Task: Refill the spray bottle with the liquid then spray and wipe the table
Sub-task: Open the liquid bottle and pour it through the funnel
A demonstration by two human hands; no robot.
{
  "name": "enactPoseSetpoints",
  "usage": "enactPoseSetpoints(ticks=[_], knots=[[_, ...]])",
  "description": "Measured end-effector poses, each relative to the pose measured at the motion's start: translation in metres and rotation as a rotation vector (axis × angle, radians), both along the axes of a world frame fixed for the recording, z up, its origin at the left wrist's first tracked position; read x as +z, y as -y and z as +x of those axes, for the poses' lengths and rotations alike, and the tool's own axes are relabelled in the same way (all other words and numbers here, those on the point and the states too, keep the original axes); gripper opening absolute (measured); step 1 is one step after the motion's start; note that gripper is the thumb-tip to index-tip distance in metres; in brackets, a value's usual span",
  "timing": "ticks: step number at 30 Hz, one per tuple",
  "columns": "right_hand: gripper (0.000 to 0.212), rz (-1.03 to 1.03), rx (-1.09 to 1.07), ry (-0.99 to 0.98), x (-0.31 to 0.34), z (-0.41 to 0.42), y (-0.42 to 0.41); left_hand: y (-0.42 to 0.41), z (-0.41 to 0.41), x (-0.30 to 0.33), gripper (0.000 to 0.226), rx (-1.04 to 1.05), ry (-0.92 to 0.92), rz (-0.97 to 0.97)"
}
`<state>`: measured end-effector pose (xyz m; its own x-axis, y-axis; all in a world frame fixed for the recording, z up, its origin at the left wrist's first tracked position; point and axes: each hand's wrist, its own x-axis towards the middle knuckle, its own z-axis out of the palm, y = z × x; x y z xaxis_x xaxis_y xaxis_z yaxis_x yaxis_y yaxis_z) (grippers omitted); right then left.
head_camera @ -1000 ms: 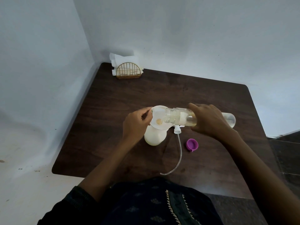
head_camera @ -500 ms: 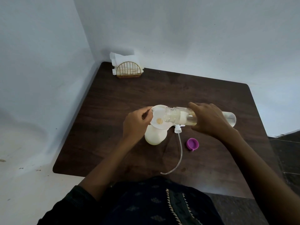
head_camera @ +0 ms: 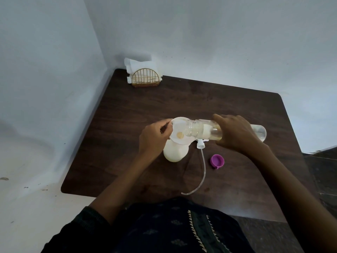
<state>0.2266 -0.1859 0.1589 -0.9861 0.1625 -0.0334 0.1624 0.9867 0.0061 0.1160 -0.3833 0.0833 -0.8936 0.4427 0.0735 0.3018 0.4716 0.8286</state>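
Observation:
A white spray bottle (head_camera: 175,152) stands on the dark wooden table (head_camera: 228,106) with a white funnel (head_camera: 177,132) in its neck. My left hand (head_camera: 154,137) pinches the funnel's rim. My right hand (head_camera: 237,134) grips a clear plastic bottle (head_camera: 198,129) tipped sideways, its mouth over the funnel; a little yellowish liquid lies inside it and a small pool sits in the funnel. The spray head (head_camera: 200,143) with its long dip tube (head_camera: 202,172) lies on the table just right of the white bottle.
A purple cap (head_camera: 217,161) lies on the table to the right of the dip tube. A gold wire holder with white napkins (head_camera: 144,73) stands at the far left corner against the walls. The table's near edge runs close to my body.

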Motion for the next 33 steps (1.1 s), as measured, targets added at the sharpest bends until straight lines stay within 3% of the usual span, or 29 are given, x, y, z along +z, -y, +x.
enactPoseSetpoints(ticks=[33], knots=[[0.048, 0.012, 0.004, 0.017, 0.0020, -0.0038, 0.0002, 0.0000, -0.0038, 0.0000, 0.031, -0.020, -0.025, 0.012]])
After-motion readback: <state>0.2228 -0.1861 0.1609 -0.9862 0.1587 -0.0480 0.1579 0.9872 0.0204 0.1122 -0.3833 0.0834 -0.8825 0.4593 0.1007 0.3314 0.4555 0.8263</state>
